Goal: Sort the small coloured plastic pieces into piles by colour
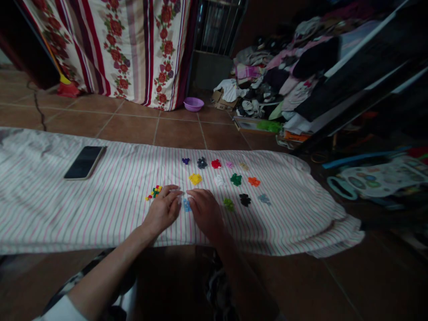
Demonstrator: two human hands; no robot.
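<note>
On the striped cloth (127, 209), my left hand (164, 206) and my right hand (205, 210) face each other with fingertips nearly meeting. Their fingers are bent and drawn together around something small and pale that I cannot make out. Light blue pieces (186, 205) lie between the two hands. Beside my left hand is a cluster of red, yellow and green blocks (155, 191). Yellow pieces (195, 179) sit just beyond the fingertips. Lime green pieces (228, 204) and black pieces (245, 199) lie to the right of my right hand.
More small piles stand in rows: red (216, 164), dark grey (202, 162), dark green (236, 179), orange (254, 181) and grey-blue (264, 199). A phone (85, 162) lies at left. Beyond the cloth are a purple basin (193, 104) and heaped clothes (267, 76).
</note>
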